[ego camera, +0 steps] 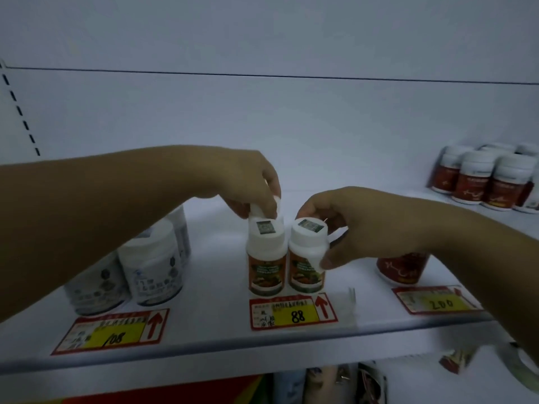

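Two white-capped bottles with orange labels stand side by side on the white shelf [221,322], above the price tag marked 88 [293,313]. My right hand [350,225] grips the right bottle [306,258], with the thumb on its side and the fingers behind the cap. The left bottle [266,258] stands free in front. Just behind it, my left hand [248,182] reaches from above and its fingers curl round the white cap of a third bottle [262,209]. That bottle's body is hidden.
Several white jars [151,266] stand at the left under my left forearm, above a tag marked 108 [113,330]. A red jar [404,266] sits under my right wrist by a tag marked 200 [437,301]. Several red-labelled jars [481,179] crowd the back right.
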`<action>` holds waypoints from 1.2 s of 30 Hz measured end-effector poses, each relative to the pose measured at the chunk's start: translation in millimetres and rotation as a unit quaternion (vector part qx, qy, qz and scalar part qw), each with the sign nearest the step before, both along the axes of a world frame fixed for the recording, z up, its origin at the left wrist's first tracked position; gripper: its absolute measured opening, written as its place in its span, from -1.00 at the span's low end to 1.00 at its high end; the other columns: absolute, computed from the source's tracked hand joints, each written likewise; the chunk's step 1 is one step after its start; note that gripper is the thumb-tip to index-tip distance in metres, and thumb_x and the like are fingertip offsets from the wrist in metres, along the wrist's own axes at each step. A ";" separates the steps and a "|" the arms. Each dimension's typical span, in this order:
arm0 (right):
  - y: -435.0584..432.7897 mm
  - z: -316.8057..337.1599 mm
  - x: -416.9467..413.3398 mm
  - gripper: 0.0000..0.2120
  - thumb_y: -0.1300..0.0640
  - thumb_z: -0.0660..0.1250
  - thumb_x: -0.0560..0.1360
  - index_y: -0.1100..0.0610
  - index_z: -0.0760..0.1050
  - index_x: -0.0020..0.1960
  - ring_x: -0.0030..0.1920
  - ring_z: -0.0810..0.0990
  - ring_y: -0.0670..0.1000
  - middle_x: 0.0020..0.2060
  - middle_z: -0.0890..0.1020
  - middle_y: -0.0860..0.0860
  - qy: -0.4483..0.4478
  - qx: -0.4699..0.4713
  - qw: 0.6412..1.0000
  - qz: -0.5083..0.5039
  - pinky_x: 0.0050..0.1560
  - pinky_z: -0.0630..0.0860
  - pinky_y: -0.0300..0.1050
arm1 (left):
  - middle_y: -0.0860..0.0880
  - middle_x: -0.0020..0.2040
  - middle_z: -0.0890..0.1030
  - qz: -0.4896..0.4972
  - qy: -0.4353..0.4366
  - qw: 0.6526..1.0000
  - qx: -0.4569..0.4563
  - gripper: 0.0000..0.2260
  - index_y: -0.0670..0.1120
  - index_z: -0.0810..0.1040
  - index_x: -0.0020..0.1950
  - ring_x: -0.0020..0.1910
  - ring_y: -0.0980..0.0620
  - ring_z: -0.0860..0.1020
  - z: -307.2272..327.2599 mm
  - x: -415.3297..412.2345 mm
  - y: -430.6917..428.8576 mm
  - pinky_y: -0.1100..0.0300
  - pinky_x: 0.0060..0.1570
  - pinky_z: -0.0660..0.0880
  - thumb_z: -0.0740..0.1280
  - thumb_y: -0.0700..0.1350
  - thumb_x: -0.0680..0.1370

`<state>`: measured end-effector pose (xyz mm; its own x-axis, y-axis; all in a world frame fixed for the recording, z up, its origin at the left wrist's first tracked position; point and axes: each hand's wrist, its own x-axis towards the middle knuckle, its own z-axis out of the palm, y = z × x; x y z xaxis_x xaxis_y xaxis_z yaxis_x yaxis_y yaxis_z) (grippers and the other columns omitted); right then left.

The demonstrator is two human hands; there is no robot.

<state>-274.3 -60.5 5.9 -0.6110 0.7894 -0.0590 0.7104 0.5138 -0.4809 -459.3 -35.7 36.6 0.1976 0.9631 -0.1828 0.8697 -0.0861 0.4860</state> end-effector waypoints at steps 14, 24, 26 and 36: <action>-8.3 5.0 8.2 -0.42 -0.05 0.40 0.44 -0.11 0.30 0.41 0.23 0.48 -0.10 0.30 0.50 -0.13 -0.091 0.090 0.991 0.033 0.20 0.40 -0.19 | 0.03 0.24 0.57 -0.060 0.187 0.980 -0.032 -0.59 -0.01 0.55 0.25 0.20 0.04 0.51 14.8 0.5 -2.3 0.02 0.24 0.46 0.25 0.19 0.51; 18.2 35.9 160.7 -0.37 -0.19 0.14 0.55 0.00 0.05 0.53 0.55 -0.06 0.04 0.55 0.09 0.03 -0.157 0.226 0.954 -0.119 0.48 0.01 0.01 | 0.04 0.57 0.10 -0.048 0.247 0.960 0.120 -0.31 0.02 0.09 0.54 0.54 0.01 0.06 52.1 141.5 1.3 0.02 0.50 -0.05 -0.08 0.35 0.50; 24.6 26.6 212.4 -0.35 -0.22 0.10 0.55 0.03 0.04 0.53 0.54 -0.07 0.09 0.54 0.07 0.08 -0.219 0.230 0.936 -0.156 0.48 0.04 0.09 | 0.00 0.57 0.07 -0.052 0.234 0.960 0.143 -0.33 0.01 0.07 0.54 0.55 -0.02 -0.01 47.8 187.2 10.1 -0.01 0.50 -0.09 -0.05 0.33 0.52; -0.1 -18.2 411.6 -0.33 -0.21 0.14 0.54 -0.01 0.01 0.54 0.55 -0.10 0.10 0.56 0.00 0.07 -0.218 0.150 0.934 -0.239 0.51 0.00 0.08 | -0.06 0.53 0.23 -0.162 0.211 0.956 0.126 -0.44 -0.03 0.18 0.51 0.50 -0.12 0.17 17.3 378.1 25.7 0.05 0.42 0.09 -0.04 0.23 0.59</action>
